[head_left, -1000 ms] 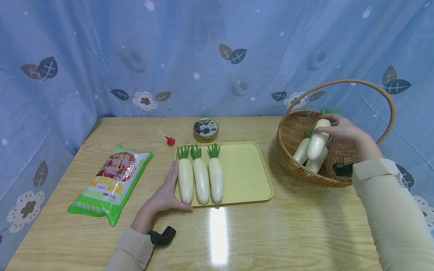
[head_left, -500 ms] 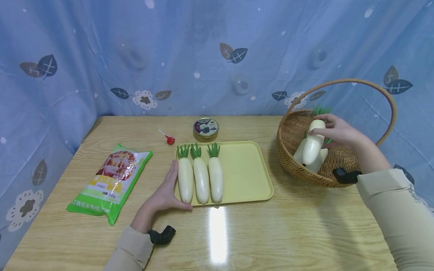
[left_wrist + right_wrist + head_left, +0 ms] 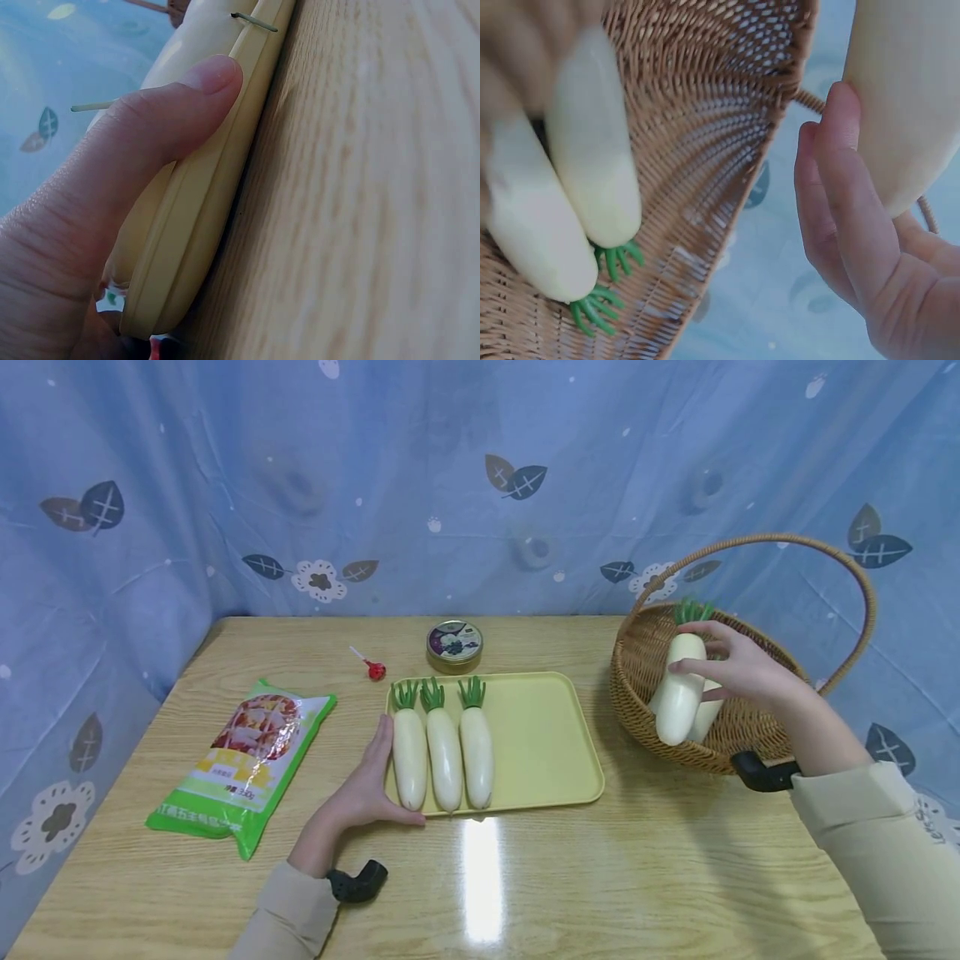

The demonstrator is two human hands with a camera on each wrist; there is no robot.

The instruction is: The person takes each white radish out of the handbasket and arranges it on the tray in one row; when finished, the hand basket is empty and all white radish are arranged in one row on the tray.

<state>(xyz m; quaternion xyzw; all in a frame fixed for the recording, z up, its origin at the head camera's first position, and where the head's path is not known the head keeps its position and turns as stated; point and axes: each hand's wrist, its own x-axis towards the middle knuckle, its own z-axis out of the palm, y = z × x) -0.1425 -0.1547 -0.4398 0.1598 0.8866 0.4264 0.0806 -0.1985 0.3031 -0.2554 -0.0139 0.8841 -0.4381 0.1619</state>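
Observation:
My right hand (image 3: 738, 664) grips a white radish (image 3: 681, 689) with green leaves near its leafy end, raised over the wicker basket (image 3: 633, 714). In the right wrist view its fingers (image 3: 844, 165) lie against this radish. Below, two more white radishes (image 3: 596, 142) lie inside the basket. My left hand (image 3: 367, 789) spreads around the near left corner of a yellow tray (image 3: 543, 743), fingers straight along its left side. The thumb (image 3: 187, 97) rests against the tray's near rim in the left wrist view. Three white radishes (image 3: 447, 760) lie side by side on the tray's left part.
A green and white food bag (image 3: 243, 764) lies left of the tray. Behind the tray are a red lollipop (image 3: 376, 671) and a round tin (image 3: 454, 643). The basket's tall handle (image 3: 795, 539) arches above the right hand. A blue patterned curtain (image 3: 405, 468) hangs behind the table.
My right hand has lifted the radish from among the others in the basket and shifted it left, towards the basket's near left rim. The left hand and tray have stayed in place.

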